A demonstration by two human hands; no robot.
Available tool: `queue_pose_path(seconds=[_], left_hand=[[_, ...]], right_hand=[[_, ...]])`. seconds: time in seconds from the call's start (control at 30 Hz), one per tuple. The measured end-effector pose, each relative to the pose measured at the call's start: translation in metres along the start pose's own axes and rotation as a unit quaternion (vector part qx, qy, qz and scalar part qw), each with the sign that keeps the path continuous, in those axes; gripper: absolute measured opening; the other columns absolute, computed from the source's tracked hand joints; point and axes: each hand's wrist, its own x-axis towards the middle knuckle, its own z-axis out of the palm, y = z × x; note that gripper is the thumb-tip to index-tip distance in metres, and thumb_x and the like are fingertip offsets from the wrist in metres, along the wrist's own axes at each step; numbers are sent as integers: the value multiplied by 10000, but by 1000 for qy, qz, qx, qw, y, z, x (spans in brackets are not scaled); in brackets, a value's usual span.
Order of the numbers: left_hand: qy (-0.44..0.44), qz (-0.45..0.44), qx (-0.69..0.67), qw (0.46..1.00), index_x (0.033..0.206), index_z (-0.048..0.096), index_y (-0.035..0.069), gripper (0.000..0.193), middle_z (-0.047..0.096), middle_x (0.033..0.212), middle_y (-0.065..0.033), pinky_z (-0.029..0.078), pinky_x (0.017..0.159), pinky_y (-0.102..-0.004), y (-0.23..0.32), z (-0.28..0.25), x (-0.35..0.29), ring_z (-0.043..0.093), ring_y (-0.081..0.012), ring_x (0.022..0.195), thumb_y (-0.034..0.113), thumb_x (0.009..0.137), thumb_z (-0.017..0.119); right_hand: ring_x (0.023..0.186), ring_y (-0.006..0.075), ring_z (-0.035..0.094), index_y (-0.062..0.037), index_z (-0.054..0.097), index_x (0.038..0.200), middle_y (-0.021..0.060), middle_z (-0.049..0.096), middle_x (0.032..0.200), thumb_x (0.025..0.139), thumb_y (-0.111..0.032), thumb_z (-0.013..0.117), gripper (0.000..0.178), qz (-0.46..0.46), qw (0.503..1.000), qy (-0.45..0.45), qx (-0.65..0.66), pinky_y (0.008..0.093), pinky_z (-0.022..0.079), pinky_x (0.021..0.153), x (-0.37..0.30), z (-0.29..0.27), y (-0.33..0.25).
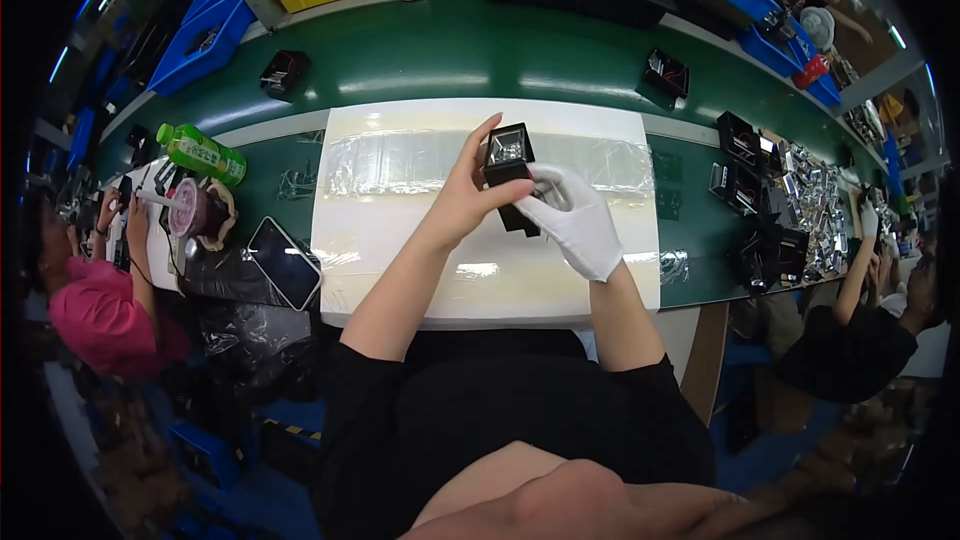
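In front of me, above a white board [400,240] with strips of clear tape over it, I hold a small black box-shaped part [510,152] with a shiny, glassy top. My bare left hand [474,185] grips it from the left, thumb across its front and index finger stretched up along its side. My right hand [575,220], in a white glove, closes on the part's lower right side. Its fingertips are partly hidden behind the part, whose black lower end [522,220] shows between the hands.
On the green bench stand similar black parts [285,73] at left and right [664,75]. A green bottle [203,153], a purple drink cup [195,212] and a phone [284,262] lie left. Shiny metal pieces [810,205] are heaped right. Co-workers sit on both sides.
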Motion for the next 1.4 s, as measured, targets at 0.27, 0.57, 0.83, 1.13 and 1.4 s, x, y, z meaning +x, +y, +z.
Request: queue_pose_path(seconds=[0.27,0.57,0.83,1.13,1.4], left_hand=[[30,267,340,901,1372,326,141,970,425,1374,-132,288,1125,-439,-28,-22,21,280,-350,1401,60,571,868],[-56,271,267,923,1336,358,166,940,405,1404,-111,255,1143,-462,-31,-24,13,227,-365,1425,60,553,867],[-106,254,233,933,1320,376,173,920,420,1393,-107,242,1149,-461,-30,-22,10,212,-360,1431,59,548,863],[-91,249,197,944,1316,384,171,892,439,1385,-94,231,1153,-462,-30,-23,10,205,-356,1433,64,563,851],[-79,247,208,943,1321,376,166,900,430,1390,-86,238,1149,-459,-28,-22,8,206,-360,1433,60,563,850]], right_hand=[[817,134,606,69,403,1332,143,637,1054,879,3,596,497,-70,975,117,177,257,494,734,22,-25,-1],[773,109,599,65,552,1217,104,678,940,848,-19,638,389,43,994,99,-18,223,481,703,21,-25,-19],[748,75,569,47,647,1099,43,668,885,810,-62,706,315,74,988,34,-132,195,454,681,28,-28,-33],[738,65,556,42,638,1138,21,647,846,807,-55,706,351,82,988,13,-129,195,444,674,28,-29,-33],[732,66,556,42,619,1181,12,633,812,808,-26,700,388,74,993,52,-71,199,441,675,26,-33,-21]])
